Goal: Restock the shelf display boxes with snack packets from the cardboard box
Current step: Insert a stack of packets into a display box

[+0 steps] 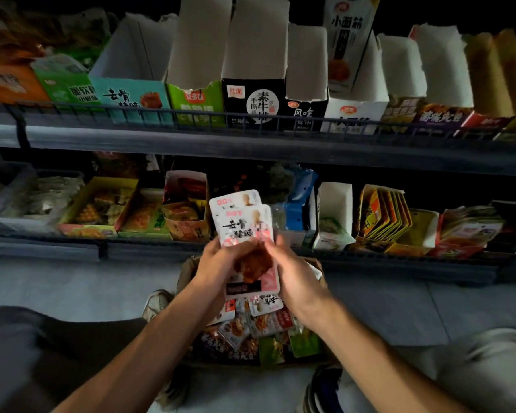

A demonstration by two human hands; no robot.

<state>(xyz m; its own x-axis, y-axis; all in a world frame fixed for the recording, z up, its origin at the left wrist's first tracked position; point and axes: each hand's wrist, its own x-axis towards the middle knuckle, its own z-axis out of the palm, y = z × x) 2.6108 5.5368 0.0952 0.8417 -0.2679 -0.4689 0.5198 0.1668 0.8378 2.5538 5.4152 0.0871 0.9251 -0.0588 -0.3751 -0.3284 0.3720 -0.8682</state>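
Observation:
Both hands hold a small stack of pink-and-white snack packets (pixel 245 225) upright in front of the lower shelf. My left hand (pixel 221 263) grips the stack's left side, and my right hand (pixel 295 275) grips its right edge. Below the hands sits the cardboard box (pixel 188 272) on the floor, filled with several mixed packets (pixel 251 332). On the upper shelf a teal display box (pixel 131 96) carries the same print as the held packets; its inside looks bare white.
The upper shelf (pixel 251 138) carries a row of open display boxes with tall white flaps. The lower shelf (pixel 399 260) has boxes partly filled with packets. My knees and shoes flank the cardboard box on the grey floor.

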